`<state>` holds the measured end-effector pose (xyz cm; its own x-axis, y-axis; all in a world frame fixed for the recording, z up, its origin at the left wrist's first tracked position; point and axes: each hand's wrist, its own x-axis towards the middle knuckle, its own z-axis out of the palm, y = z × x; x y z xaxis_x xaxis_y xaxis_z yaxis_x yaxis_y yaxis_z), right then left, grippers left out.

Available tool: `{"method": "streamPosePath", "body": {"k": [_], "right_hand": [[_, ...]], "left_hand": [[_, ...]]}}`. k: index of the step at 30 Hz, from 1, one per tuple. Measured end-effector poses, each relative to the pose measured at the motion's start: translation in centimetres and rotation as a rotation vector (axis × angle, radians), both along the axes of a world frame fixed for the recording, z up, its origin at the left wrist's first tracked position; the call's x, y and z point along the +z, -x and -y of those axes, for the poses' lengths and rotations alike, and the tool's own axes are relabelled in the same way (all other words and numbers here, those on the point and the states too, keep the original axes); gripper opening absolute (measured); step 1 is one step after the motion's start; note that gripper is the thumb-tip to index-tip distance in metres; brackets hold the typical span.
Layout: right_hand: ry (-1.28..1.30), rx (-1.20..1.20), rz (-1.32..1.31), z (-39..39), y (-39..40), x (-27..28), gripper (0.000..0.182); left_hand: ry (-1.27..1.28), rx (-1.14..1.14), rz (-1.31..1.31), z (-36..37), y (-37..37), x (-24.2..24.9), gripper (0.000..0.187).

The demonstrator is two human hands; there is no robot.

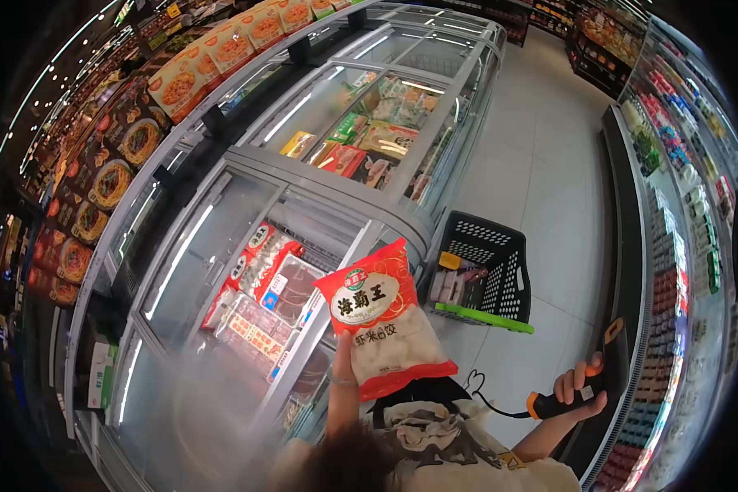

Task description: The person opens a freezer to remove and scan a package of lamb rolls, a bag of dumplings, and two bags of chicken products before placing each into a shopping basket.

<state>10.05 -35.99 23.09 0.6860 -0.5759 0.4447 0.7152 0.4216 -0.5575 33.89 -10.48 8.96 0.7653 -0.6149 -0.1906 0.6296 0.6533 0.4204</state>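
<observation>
A red and white bag of frozen food (394,336) hangs over the freezer's edge side, held upright by my left hand (344,353), whose fingers are partly hidden behind the bag. My right hand (578,389) is wrapped round the handle of a black and orange handheld scanner (615,373), with a dark cord hanging from its lower end. Left of the bag, the open freezer compartment holds red and white bags (262,262) and flat clear-topped trays (258,336).
A black shopping basket (512,279) with a green handle and some packages stands on the floor beside the freezer (303,176). More glass-topped freezer sections stretch away ahead. Refrigerated shelves (672,238) line the right side. Boxed noodles (180,86) stand on the left.
</observation>
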Motion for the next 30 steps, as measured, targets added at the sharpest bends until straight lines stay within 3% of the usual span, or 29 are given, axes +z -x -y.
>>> {"method": "streamPosePath", "body": {"k": [3,8,10,14,17,22,26,30], "right_hand": [[-0.025,-0.164,-0.03,0.4,3.0,0.3,0.045],[-0.066,-0.215,-0.013,2.5,4.7,-0.3,0.046],[-0.062,-0.186,-0.026,4.5,5.1,-0.8,0.045],[-0.061,-0.163,-0.052,10.3,6.0,-1.8,0.045],[-0.079,-0.176,-0.059,16.1,6.7,-2.3,0.046],[-0.118,-0.202,-0.003,24.6,7.6,-3.6,0.047],[-0.184,-0.244,-0.124,29.6,8.6,-5.5,0.047],[-0.261,-0.237,-0.234,33.7,7.5,-6.2,0.047]], "left_hand": [[-0.058,-0.083,-0.066,2.0,1.4,-0.5,0.053],[-0.173,-0.12,-0.094,4.5,1.7,0.3,0.048],[-0.278,-0.011,0.005,7.1,1.8,0.9,0.045],[-0.164,-0.027,-0.007,13.2,2.3,3.0,0.046],[-0.227,-0.019,0.026,19.0,2.3,3.1,0.046],[-0.351,-0.069,0.041,27.9,-0.2,-1.6,0.039],[-0.557,-0.043,0.178,35.0,-2.1,-4.6,0.041],[-0.866,-0.164,0.299,40.7,-3.0,-9.1,0.04]]}}
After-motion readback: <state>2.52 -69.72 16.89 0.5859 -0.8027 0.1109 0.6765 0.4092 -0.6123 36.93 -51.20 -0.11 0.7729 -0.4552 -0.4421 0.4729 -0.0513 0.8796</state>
